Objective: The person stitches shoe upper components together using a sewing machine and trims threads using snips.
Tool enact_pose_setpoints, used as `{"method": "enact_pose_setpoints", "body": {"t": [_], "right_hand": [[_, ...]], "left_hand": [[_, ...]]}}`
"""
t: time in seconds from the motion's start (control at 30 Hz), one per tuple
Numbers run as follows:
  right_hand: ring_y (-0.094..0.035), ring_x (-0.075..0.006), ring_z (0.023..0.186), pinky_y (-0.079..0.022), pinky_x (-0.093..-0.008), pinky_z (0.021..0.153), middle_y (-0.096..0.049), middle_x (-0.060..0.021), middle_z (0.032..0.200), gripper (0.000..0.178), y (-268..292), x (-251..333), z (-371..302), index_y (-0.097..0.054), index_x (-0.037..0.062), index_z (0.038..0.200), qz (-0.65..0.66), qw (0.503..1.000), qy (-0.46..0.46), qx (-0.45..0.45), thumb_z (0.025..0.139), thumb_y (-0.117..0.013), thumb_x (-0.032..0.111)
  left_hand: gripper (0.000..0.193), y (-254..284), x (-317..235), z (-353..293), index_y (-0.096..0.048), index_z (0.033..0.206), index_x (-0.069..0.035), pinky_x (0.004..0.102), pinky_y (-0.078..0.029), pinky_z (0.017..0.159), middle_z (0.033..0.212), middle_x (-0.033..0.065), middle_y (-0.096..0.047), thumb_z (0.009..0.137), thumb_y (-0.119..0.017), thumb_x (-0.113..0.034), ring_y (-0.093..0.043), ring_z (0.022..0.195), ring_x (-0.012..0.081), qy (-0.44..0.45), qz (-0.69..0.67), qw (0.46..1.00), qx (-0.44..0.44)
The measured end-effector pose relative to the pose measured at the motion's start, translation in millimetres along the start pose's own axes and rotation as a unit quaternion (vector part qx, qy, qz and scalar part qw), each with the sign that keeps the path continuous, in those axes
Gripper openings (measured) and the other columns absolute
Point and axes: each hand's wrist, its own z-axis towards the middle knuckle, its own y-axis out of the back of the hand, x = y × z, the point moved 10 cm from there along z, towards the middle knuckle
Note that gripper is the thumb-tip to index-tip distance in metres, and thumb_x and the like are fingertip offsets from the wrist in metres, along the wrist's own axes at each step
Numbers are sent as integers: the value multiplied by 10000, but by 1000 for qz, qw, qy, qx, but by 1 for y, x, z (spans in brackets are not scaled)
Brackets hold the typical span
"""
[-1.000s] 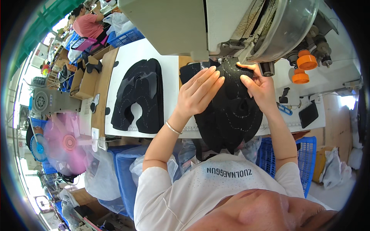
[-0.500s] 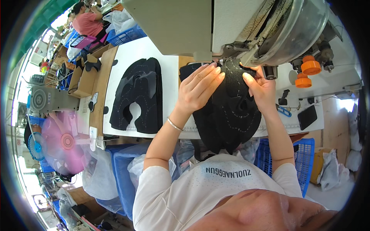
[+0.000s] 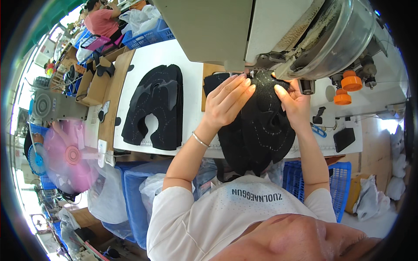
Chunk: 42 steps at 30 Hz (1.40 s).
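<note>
A black padded fabric piece (image 3: 266, 137) with white dashed stitching lies under the head of a sewing machine (image 3: 209, 32), its lower end hanging over the table edge toward me. My left hand (image 3: 227, 101) rests on its left side, fingers stretched out close together, tips beside the needle area. At the right edge, my right hand (image 3: 295, 103) grips the fabric between thumb and fingers; some of those fingers are hidden beneath the machine parts. Left of my hands, a stack of similar black U-shaped pieces (image 3: 172, 117) sits on the white table (image 3: 191, 82).
Orange knobs (image 3: 351, 81) jut from the machine at right. A blue thread snipper (image 3: 319, 131) and a black phone-like slab (image 3: 344, 139) lie on the table. At left stand a cardboard box (image 3: 92, 87) and a pink fan (image 3: 72, 154). Blue crates (image 3: 339, 182) are below.
My view has shifted slightly. Both hands keep nearly the same place on the black fabric, which shows little movement under the machine.
</note>
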Motion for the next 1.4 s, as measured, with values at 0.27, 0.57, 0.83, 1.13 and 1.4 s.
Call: {"method": "enact_pose_setpoints", "body": {"t": [0.27,0.57,0.83,1.13,1.4], "right_hand": [[-429,-15,511,-344,-184,455,-532,47,710,136,-3,-3,-1,-568,49,983,43,999,-29,6,898,-665,93],[-466,-28,515,-366,-193,461,-561,29,709,184,-3,-1,-5,-582,31,1023,-10,999,-27,18,888,-683,105],[-457,-36,492,-356,-218,465,-520,48,609,178,2,2,3,-634,12,933,-55,998,-18,1,881,-707,165],[-500,-83,501,-390,-254,479,-531,0,582,256,15,-2,14,-619,15,879,-167,984,-56,-29,849,-758,228],[-414,-44,528,-308,-239,499,-491,51,613,296,33,-25,30,-599,80,698,-210,977,-11,-37,870,-729,283]], "left_hand": [[246,2,3,-1,-723,975,-3,414,-582,882,1006,127,-690,742,-649,19,-686,1005,311,19,-1,1000,-13],[239,17,-19,-10,-726,933,10,403,-601,856,969,155,-700,706,-692,-55,-690,973,305,-67,2,997,35],[234,14,-15,-8,-726,920,12,394,-602,840,949,148,-700,698,-696,-54,-695,952,299,-54,4,998,23],[225,16,-22,-6,-733,941,-8,353,-589,868,959,105,-692,723,-698,-51,-688,968,261,-75,24,996,29],[228,12,-14,-1,-722,910,20,373,-603,823,914,138,-699,685,-710,-17,-702,925,280,-61,11,998,9]]}}
